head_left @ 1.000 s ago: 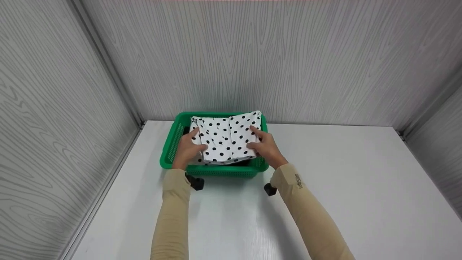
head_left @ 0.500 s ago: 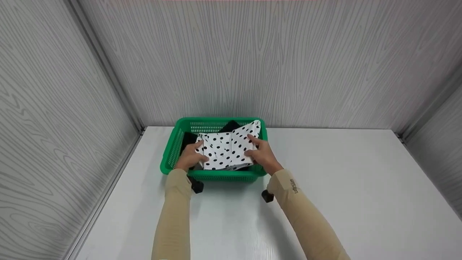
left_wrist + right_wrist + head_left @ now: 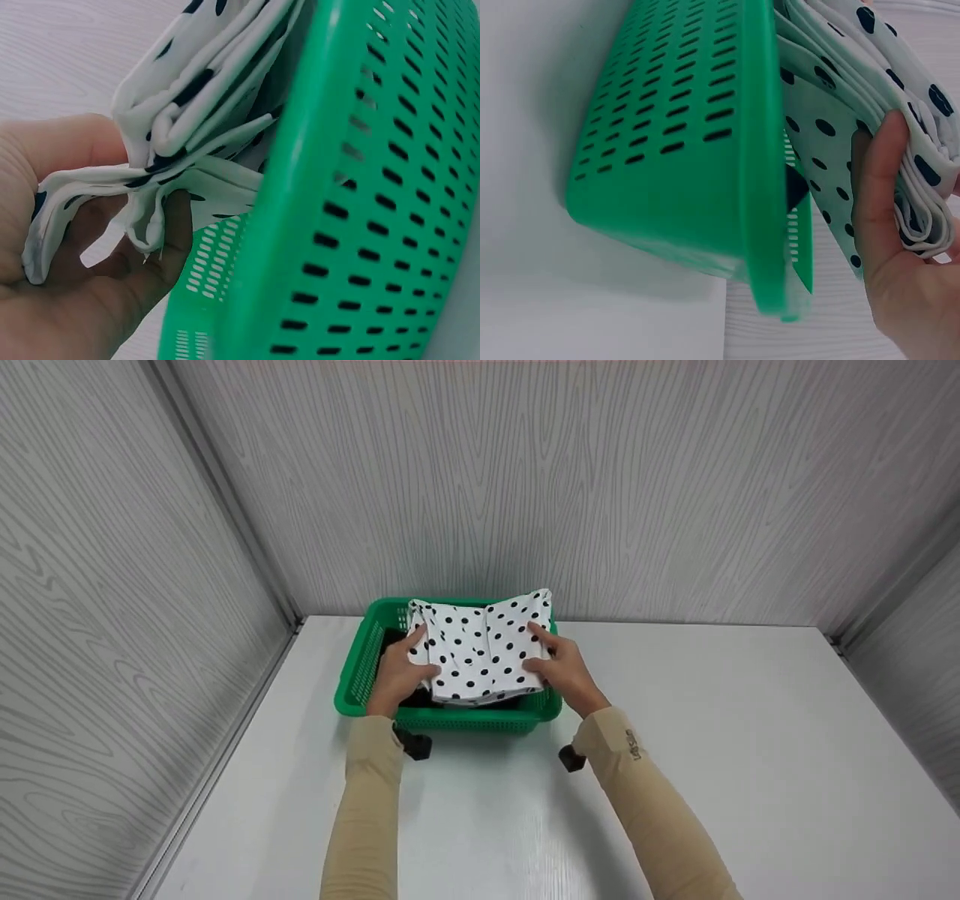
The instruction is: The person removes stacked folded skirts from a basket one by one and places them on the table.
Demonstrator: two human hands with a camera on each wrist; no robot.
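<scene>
A folded white cloth with black dots [image 3: 480, 652] is held by its two sides over the green basket [image 3: 465, 717]. My left hand [image 3: 395, 671] grips the left side, thumb on top; in the left wrist view its fingers curl under a loose flap of the cloth [image 3: 142, 176]. On the right side, my right hand [image 3: 566, 671] pinches the thick folded layers. One dotted layer [image 3: 821, 150] hangs down beside the basket rim in the right wrist view. Something black [image 3: 418, 697] shows inside the basket below the cloth, mostly hidden.
The basket stands on a white table [image 3: 712, 750], close to the grey wood-grain back wall [image 3: 480, 480]. Another panel wall [image 3: 97, 645] rises at the left. A small black device [image 3: 417, 746] sits at my left wrist, and a similar device [image 3: 571, 758] at the right.
Half a second ago the cloth sat lower in the basket, with black contents visible behind it. Both hands have since raised it, covering the basket's far part. The grip is unchanged.
</scene>
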